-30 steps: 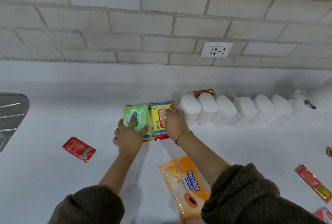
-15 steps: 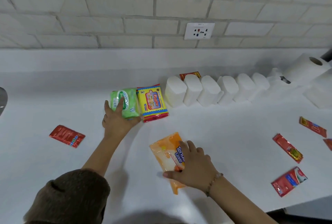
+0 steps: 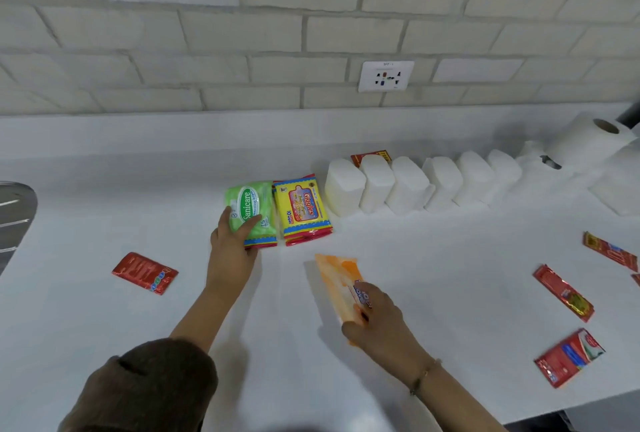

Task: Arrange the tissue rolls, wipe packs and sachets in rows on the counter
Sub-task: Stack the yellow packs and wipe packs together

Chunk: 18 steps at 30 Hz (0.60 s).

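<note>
My left hand [image 3: 231, 251] lies flat on the soft green wipe pack [image 3: 250, 207]. My right hand [image 3: 375, 319] pinches the glossy, tilted orange wipe pack [image 3: 337, 279].

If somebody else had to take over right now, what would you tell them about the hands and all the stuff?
Left hand: fingers resting on the green wipe pack, which lies on a second pack beside the yellow wipe pack.
Right hand: gripping the orange wipe pack, tilted, apparently lifting off the counter.
Done: white tissue packs stand in a row along the back, two wipe packs at its left end.
Left: place the orange pack in line; gather the red sachet on the left and the red sachets on the right; sort the loose rolls at far right.
</note>
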Tool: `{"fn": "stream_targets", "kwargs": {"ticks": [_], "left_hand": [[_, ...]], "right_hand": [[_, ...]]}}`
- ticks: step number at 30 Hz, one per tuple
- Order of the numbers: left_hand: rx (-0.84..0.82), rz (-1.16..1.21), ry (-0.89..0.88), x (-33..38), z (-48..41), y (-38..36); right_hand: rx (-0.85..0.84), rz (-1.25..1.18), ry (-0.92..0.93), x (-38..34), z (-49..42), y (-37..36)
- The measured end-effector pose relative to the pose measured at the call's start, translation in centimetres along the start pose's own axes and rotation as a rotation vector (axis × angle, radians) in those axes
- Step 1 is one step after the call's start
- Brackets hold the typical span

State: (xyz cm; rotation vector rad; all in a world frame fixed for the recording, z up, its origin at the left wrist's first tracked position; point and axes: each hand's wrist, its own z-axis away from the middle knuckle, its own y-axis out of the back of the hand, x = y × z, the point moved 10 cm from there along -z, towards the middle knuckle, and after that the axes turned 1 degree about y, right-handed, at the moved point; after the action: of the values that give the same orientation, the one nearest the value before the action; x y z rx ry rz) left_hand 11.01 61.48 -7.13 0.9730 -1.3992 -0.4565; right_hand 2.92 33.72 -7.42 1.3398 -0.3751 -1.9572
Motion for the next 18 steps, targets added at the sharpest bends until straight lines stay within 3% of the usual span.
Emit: {"fn": "stream_targets", "kwargs": {"ticks": [3,5,11,18], "left_hand": [[0.011,0.011,-0.002,-0.1,-0.3,0.0],[0.01,0.015,-0.001,0.0,-0.5,-0.1],[0.025,0.041,-0.007,-0.2,-0.7,-0.6],[0.029,0.045,-0.071,-1.1,-0.7,-1.1]], "right_hand": [[0.012,-0.307,0.072,-3.7,-0.9,2.1],[0.089,-0.319,0.171,-6.7,-2.1,3.4],[0.335,0.145,0.326,-14.5,-8.8,2.6],[0.354,0.519,0.261,-14.0,-14.0,-2.0]]}}
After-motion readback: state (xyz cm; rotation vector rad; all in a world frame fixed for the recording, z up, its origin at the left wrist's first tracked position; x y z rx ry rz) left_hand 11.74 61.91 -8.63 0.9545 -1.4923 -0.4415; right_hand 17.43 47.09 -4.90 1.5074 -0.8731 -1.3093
